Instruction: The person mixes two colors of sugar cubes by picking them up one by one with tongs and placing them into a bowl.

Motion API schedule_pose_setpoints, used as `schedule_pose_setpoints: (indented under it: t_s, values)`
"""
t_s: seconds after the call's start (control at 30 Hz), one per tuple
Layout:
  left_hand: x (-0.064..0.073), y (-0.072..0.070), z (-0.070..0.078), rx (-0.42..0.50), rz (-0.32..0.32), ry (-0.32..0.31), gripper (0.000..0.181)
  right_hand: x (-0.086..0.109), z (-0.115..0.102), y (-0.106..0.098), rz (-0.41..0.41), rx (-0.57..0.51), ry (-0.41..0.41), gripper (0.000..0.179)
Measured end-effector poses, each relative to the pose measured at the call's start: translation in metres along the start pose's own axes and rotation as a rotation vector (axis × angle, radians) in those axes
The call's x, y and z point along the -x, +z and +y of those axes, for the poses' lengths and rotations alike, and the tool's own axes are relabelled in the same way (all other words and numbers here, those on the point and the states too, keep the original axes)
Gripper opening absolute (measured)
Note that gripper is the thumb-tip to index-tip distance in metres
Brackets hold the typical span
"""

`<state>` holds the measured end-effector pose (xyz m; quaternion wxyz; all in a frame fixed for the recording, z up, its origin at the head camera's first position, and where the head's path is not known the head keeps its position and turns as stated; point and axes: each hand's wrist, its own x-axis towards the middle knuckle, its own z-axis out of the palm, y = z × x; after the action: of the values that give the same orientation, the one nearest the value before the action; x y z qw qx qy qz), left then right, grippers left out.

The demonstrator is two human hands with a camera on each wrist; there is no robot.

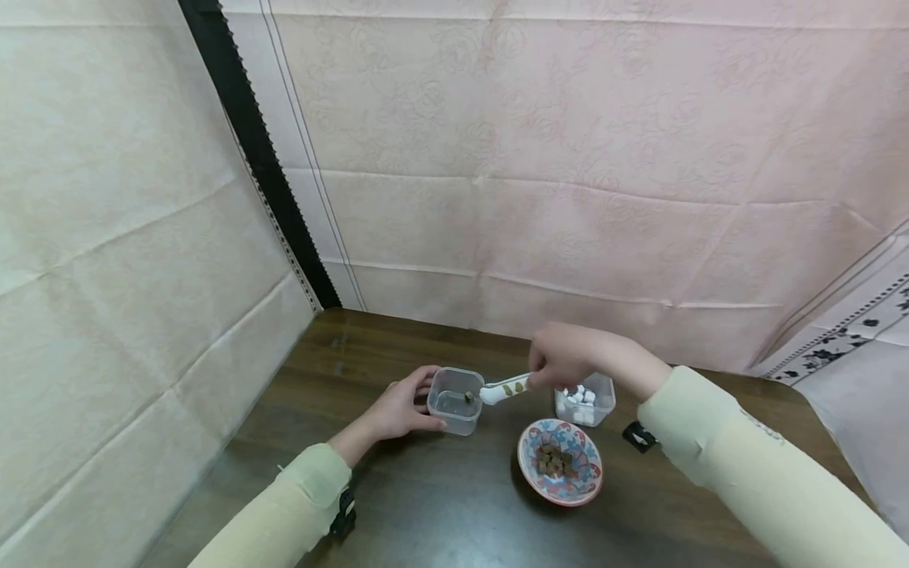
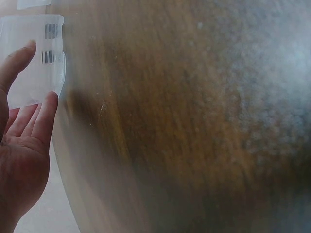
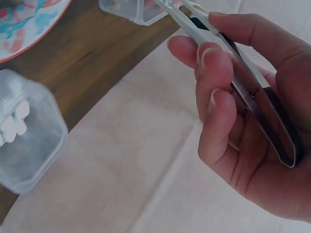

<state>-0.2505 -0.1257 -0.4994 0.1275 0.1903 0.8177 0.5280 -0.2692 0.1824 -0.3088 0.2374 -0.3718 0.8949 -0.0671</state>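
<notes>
A clear plastic container (image 1: 446,381) stands on the table, and my left hand (image 1: 398,406) grips its left side between thumb and fingers. The left wrist view shows the thumb and fingers against the wall of this container (image 2: 41,73). My right hand (image 1: 568,355) holds tongs (image 1: 506,388) with pale, leaf-patterned arms, their tips at the container's right rim. A small dark piece (image 1: 469,397) shows by the tips; whether they pinch it, I cannot tell. In the right wrist view, fingers and thumb squeeze the tongs (image 3: 252,77), whose tips are cut off at the top.
A patterned bowl (image 1: 529,471) with several brown cubes (image 1: 554,461) sits to the right, nearer the front. Behind it, a second clear container (image 1: 605,394) holds several white cubes (image 1: 584,397), under the right forearm. Pale cloth walls (image 1: 568,197) border the dark wooden table (image 1: 426,505).
</notes>
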Motion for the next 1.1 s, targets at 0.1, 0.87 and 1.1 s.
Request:
schedule_pose_setpoints:
  t_s: [0.1, 0.87, 1.1]
  values:
    - [0.001, -0.001, -0.001, 0.005, -0.003, 0.005, 0.083, 0.013, 0.004, 0.003, 0.024, -0.009, -0.019, 0.043]
    - [-0.001, -0.002, 0.002, 0.010, -0.008, -0.012, 0.084, 0.076, 0.023, 0.025, 0.090, -0.026, 0.037, 0.042]
    - [0.000, -0.001, 0.002, 0.000, -0.002, -0.014, 0.085, 0.080, 0.022, 0.042, 0.100, -0.064, 0.042, 0.041]
